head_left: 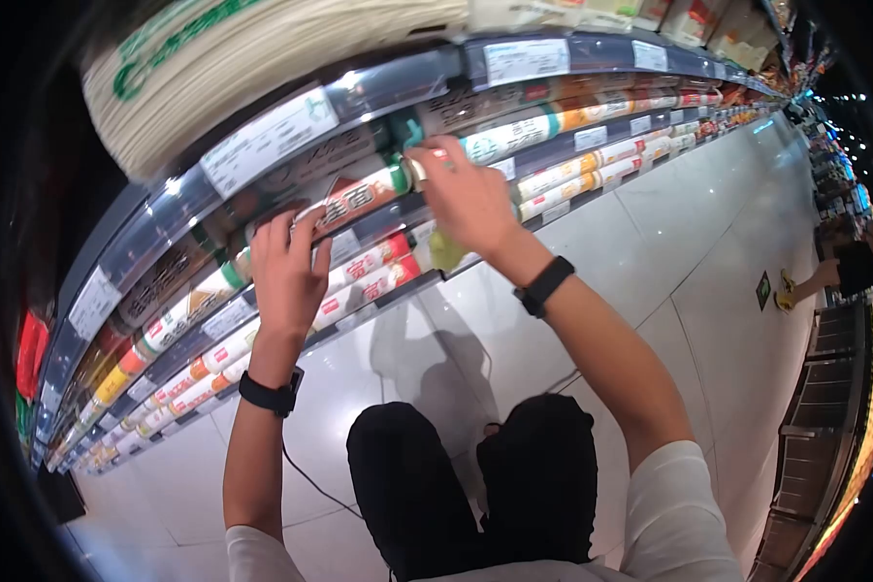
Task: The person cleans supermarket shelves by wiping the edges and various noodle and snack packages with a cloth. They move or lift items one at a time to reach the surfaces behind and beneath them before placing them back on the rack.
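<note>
A brown roll-shaped pack of dried noodles [359, 199] with a green end lies lengthwise on the shelf in front of me. The fingers of my left hand [291, 276] are bent and apart, resting at the left end of that pack. At its right end, my right hand [466, 204] is closed around the end of another noodle pack, whose white and red wrapper [439, 154] shows between the fingers. Most of this second pack is hidden by the hand. A white and teal noodle pack [509, 136] lies just right of my right hand.
Price labels line the shelf edge [398, 85] above my hands. White and red noodle packs [369, 276] fill the lower shelf. Large white bundles [262, 68] stand on top. Tiled floor [640, 281] extends to the right, where another person's leg [820, 276] shows.
</note>
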The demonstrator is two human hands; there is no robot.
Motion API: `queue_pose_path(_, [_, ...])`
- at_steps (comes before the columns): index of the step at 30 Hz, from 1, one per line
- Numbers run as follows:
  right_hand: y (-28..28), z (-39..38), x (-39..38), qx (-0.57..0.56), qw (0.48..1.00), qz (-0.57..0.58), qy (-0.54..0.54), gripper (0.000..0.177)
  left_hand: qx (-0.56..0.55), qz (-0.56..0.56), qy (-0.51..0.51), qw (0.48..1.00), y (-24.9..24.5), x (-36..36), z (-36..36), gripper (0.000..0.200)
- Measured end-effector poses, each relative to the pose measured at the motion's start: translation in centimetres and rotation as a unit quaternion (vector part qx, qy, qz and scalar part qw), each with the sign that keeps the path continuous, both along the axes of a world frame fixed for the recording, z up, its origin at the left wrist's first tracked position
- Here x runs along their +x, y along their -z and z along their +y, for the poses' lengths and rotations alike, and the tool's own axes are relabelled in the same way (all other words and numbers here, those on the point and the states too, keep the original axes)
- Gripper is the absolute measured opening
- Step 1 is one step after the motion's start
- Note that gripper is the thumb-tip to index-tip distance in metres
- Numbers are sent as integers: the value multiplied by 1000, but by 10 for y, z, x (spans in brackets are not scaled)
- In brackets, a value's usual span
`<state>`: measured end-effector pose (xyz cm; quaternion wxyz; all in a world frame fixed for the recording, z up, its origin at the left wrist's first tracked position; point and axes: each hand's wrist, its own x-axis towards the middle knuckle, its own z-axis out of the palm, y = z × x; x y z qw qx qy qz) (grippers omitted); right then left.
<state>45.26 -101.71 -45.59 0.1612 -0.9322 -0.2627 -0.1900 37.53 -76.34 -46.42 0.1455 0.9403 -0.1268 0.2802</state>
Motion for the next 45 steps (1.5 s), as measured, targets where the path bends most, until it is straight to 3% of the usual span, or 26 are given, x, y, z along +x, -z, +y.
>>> queue_pose_path(1, [-3,-22,6,-4,999,14,50,45,-14,-6,26,1000,-1,6,-9,43])
queue_pose_path(4, [-7,-101,32,81,993,-78,35,45,-44,-20,61,997,-13,26,-55,40])
queue_pose_path(7, [-20,-158,56,73,991,-73,83,47,-99,78,49,991,-21,56,-90,47])
queue_pose_path(9, [-23,-177,83,15,996,-48,71,49,-39,-39,37,998,-18,84,-103,60])
queue_pose_path(10, [-29,-175,92,37,994,-93,45,38,5,-51,13,999,-24,92,-110,70])
queue_pose_path(11, [-34,-171,102,41,996,-77,35,38,-2,-19,2,1000,-25,101,-115,67])
queue_pose_path(13, [-46,-157,123,-143,989,37,0,30,-4,38,-34,999,-20,110,-116,61])
queue_pose_path(15, [-54,-138,127,-145,986,26,-79,33,-29,108,-51,992,-29,109,-122,61])
queue_pose_path(17, [-40,-113,130,-19,988,-78,-131,33,-52,165,-68,983,-32,110,-120,61])
queue_pose_path(19, [-36,-90,125,-57,989,-35,-130,30,-4,56,-6,998,-26,111,-114,55])
queue_pose_path(20, [-34,-84,121,-108,987,8,-122,30,-32,132,-65,989,-27,102,-121,55])
queue_pose_path(21, [-32,-82,116,-109,987,5,-120,30,-33,129,-63,989,-28,98,-126,55])
queue_pose_path(23, [-28,-82,106,-135,979,-109,-108,30,-9,46,-54,997,-27,92,-135,56])
queue_pose_path(25, [-38,-81,98,-82,980,-136,-117,35,-3,3,-36,999,-23,79,-142,61])
queue_pose_path(27, [-50,-94,78,-124,989,-25,-81,41,-5,-139,37,990,-10,65,-147,68])
queue_pose_path(28, [-51,-101,72,-126,988,-25,-81,41,-11,-128,32,991,-9,54,-151,79])
queue_pose_path(29, [-52,-108,65,-71,992,-54,-84,39,-12,-127,32,991,-4,53,-155,79])
queue_pose_path(31, [-49,-126,51,-15,994,-74,-83,38,-198,-251,89,943,13,52,-162,86])
queue_pose_path(33, [-44,-146,40,137,979,-102,-109,50,-250,-272,130,920,14,49,-165,89])
queue_pose_path(35, [-34,-161,33,241,952,-148,-122,57,-192,-87,131,969,6,39,-170,81])
queue_pose_path(36, [-24,-169,36,294,932,-147,-153,58,-184,-72,167,966,8,44,-175,84])
queue_pose_path(37, [-25,-182,32,225,963,-50,-136,53,-186,-69,170,965,8,47,-182,84])
queue_pose_path(39, [-32,-174,-10,385,891,237,-39,45,-178,-3,197,964,2,53,-202,90])
queue_pose_path(40, [-36,-173,-9,479,830,284,-17,35,-181,24,174,968,-4,55,-214,92])
queue_pose_path(43, [-21,-156,2,705,616,351,4,43,-182,31,171,968,-3,63,-222,90])
queue_pose_path(45, [-25,-157,6,723,585,363,52,45,-190,35,159,968,-14,65,-215,84])
